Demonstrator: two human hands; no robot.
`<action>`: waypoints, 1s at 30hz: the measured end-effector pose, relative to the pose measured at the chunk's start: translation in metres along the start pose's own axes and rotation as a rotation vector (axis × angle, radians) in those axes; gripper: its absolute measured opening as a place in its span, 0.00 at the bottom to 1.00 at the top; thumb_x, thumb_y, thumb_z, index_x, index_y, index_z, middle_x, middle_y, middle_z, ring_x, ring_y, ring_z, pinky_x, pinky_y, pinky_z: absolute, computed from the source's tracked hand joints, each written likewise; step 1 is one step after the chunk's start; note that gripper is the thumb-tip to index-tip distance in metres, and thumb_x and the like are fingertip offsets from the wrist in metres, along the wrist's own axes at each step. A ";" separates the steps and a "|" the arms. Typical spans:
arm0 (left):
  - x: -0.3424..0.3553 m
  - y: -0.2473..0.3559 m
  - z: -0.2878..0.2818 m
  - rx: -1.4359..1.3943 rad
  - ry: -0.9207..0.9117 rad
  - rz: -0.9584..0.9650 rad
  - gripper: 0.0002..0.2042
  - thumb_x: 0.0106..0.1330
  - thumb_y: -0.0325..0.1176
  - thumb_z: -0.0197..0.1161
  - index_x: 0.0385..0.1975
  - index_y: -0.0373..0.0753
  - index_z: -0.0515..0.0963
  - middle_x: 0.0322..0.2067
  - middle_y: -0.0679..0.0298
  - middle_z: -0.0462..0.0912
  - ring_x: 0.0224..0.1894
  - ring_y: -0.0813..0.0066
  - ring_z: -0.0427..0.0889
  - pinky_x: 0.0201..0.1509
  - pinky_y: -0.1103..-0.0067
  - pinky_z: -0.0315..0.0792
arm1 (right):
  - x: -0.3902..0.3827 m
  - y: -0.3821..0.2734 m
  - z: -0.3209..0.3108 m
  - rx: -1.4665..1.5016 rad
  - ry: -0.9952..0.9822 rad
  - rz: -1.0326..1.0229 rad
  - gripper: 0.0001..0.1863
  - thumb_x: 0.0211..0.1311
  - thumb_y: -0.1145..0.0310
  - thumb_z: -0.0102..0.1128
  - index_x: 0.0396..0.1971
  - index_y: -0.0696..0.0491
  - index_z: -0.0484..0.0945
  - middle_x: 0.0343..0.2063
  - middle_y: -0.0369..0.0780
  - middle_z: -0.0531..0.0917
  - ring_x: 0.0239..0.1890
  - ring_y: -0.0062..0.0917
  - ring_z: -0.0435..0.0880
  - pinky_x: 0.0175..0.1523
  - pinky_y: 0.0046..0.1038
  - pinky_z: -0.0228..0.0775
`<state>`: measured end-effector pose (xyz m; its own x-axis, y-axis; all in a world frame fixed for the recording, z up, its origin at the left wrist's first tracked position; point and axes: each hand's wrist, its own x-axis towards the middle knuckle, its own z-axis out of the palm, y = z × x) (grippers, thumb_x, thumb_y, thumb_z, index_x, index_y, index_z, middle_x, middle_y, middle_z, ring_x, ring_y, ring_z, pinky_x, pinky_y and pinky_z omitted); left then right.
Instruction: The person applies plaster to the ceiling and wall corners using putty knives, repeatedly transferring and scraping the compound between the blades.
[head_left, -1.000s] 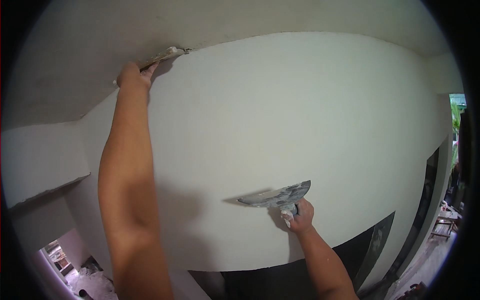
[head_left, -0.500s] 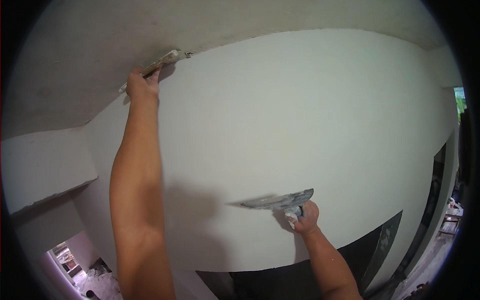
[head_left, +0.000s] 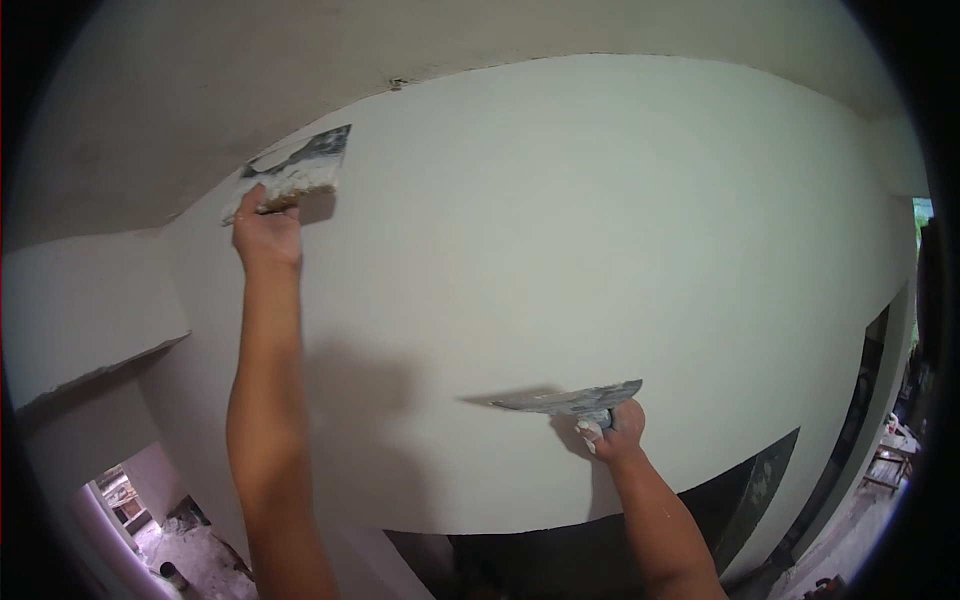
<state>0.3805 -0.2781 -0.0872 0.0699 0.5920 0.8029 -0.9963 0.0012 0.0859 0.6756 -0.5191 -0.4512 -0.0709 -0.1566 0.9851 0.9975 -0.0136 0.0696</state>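
Observation:
Up at the left, my left hand [head_left: 265, 238] grips a wide putty knife [head_left: 312, 160] by its light brown back edge. White putty is smeared over the dark blade, which lies at or close to the white wall [head_left: 600, 230] just below the ceiling line. Lower and to the right, my right hand [head_left: 624, 430] is closed round the handle of a grey steel trowel [head_left: 570, 402]. The trowel shows nearly edge-on, its thin end pointing left, with a shadow behind it on the wall. White residue sticks to its handle area.
A grey ceiling [head_left: 250, 80] meets the wall in a curved line, with a small rough chip [head_left: 397, 84] in the joint. Below the wall is a dark opening [head_left: 560, 565]. A rough-edged ledge [head_left: 100, 375] juts at left; a doorway [head_left: 125, 500] stands beneath it.
My left hand has come down and slightly left from the ceiling joint, and the putty knife has turned so its smeared face shows. My right hand with the trowel has barely shifted.

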 end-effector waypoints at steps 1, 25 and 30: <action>0.004 -0.005 -0.005 0.008 -0.018 0.024 0.23 0.64 0.24 0.56 0.59 0.31 0.62 0.61 0.52 0.66 0.66 0.55 0.64 0.72 0.60 0.58 | -0.001 0.000 0.000 0.010 -0.006 0.017 0.25 0.53 0.46 0.67 0.33 0.55 0.79 0.27 0.42 0.81 0.26 0.40 0.81 0.32 0.35 0.73; 0.065 -0.021 0.019 0.071 0.069 0.064 0.26 0.68 0.21 0.50 0.65 0.27 0.53 0.65 0.44 0.55 0.68 0.47 0.60 0.67 0.53 0.68 | -0.007 0.003 0.006 0.037 0.042 0.030 0.24 0.54 0.46 0.67 0.30 0.54 0.79 0.27 0.42 0.81 0.26 0.39 0.80 0.31 0.35 0.71; 0.083 -0.002 0.039 0.024 -0.071 0.085 0.27 0.69 0.23 0.51 0.66 0.27 0.51 0.67 0.44 0.53 0.68 0.47 0.58 0.68 0.52 0.68 | -0.003 0.000 0.004 0.061 0.048 0.020 0.24 0.54 0.46 0.66 0.30 0.55 0.79 0.27 0.43 0.81 0.26 0.39 0.80 0.30 0.34 0.71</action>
<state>0.3899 -0.2601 0.0025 -0.0101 0.5304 0.8477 -0.9973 -0.0665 0.0297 0.6760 -0.5152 -0.4532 -0.0494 -0.2033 0.9779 0.9969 0.0497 0.0606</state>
